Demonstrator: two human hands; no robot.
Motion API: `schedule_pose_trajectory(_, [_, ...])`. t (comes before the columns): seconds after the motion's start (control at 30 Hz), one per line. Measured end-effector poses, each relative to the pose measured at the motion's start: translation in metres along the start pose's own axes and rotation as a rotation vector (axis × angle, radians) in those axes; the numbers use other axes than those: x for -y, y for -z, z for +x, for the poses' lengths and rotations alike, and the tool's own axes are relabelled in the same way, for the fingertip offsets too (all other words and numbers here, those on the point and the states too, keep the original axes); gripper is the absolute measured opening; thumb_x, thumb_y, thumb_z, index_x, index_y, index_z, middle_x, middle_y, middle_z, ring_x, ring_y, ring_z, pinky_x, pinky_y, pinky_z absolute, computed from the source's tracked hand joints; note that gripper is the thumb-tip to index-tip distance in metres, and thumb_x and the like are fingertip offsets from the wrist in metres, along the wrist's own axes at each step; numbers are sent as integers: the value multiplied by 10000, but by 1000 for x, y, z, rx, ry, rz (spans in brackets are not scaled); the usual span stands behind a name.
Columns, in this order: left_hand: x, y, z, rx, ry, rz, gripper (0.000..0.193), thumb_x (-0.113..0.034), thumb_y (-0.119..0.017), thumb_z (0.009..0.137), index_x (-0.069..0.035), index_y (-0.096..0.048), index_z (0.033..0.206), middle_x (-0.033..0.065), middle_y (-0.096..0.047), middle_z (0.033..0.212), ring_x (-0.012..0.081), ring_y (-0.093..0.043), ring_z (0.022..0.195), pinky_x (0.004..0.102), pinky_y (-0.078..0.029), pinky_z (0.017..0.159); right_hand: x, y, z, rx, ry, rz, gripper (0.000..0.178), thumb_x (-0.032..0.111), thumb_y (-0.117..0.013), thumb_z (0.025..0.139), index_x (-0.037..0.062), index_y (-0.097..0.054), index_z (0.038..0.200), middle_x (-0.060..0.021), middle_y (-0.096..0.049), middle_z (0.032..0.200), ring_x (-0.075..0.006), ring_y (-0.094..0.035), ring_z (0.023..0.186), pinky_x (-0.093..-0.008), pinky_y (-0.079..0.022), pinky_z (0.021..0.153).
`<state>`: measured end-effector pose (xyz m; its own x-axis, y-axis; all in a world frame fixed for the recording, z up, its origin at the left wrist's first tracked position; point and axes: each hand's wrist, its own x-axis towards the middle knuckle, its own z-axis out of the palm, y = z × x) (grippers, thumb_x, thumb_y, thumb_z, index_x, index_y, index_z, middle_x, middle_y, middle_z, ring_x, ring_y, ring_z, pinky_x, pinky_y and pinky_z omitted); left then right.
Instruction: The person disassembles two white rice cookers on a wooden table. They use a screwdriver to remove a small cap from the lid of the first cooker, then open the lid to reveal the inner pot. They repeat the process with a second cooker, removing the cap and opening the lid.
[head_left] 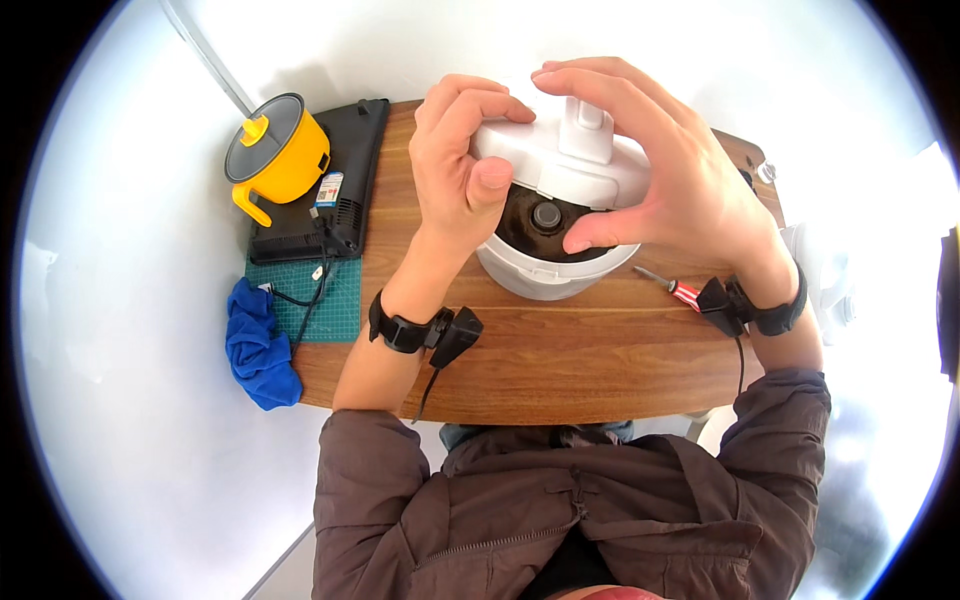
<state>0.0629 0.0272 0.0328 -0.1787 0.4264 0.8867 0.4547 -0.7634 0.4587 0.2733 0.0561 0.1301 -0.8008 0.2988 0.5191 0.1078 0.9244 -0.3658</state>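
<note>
A round white appliance, similar to a small rice cooker, stands on the table with its white base [540, 282] toward me. Its white lid [550, 165], topped by a raised block, sits tilted over the far part of the base. Through the gap in front show a dark, stained interior and a round grey knob [547, 214] at its centre. My left hand [450, 165] grips the lid's left end, fingers on top and thumb in front. Around the right end curves my right hand [690, 175], fingers over the top, thumb reaching across the opening.
A screwdriver [684, 293] with a red-and-white handle lies right of the base. At left, a yellow pot [290, 160] with a grey lid rests on a black flat device [350, 215]. A green cutting mat [340, 310], a black cable and a blue cloth [258, 345] are nearer.
</note>
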Motion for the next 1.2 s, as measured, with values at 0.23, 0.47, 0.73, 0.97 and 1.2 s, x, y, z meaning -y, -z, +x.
schedule_pose_trajectory(0.23, [0, 0, 3, 2, -28, 73, 862, -811, -354, 959, -25, -699, 878, 100, -648, 948, 231, -598, 883, 338, -431, 811, 0, -7, -26, -64, -64, -163, 910, 118, -934, 598, 100, -559, 1427, -122, -534, 1481, -360, -573, 1287, -443, -536, 1038])
schedule_pose_trajectory(0.47, [-1, 3, 12, 80, -22, 168, 968, -840, -222, 965, 14, -676, 920, 97, -663, 969, 200, -634, 881, 314, -485, 809, -47, -26, -54, -349, -93, -391, 716, -20, -818, 703, 145, -591, 1362, -90, -686, 1269, -294, -706, 1045, -358, -603, 825])
schedule_pose_trajectory(0.73, [27, 28, 62, 490, 24, -70, 846, -772, -400, 981, 3, -584, 1266, 114, -638, 1166, 170, -597, 1052, 310, -481, 905, -62, -5, -37, -384, -187, -388, 325, 152, -808, 889, 92, -702, 1190, -109, -768, 934, -216, -741, 790, -303, -563, 699])
schedule_pose_trajectory(0.97, [49, 16, 68, 428, -26, -165, 696, -603, -591, 986, 16, -547, 1302, 93, -632, 1187, 153, -583, 1082, 307, -480, 916, -51, 9, -18, -413, -346, -293, 268, 202, -798, 897, 23, -686, 1062, -183, -709, 843, -301, -724, 791, -396, -550, 719])
schedule_pose_trajectory(1.2, [65, 16, 50, 376, 338, -183, 543, -70, -705, 965, 12, -460, 1443, 122, -614, 1335, 201, -572, 1237, 352, -456, 1066, -43, 26, -1, -326, -609, -144, 271, 227, -777, 922, 13, -680, 1058, -149, -713, 793, -244, -697, 728, -395, -532, 673])
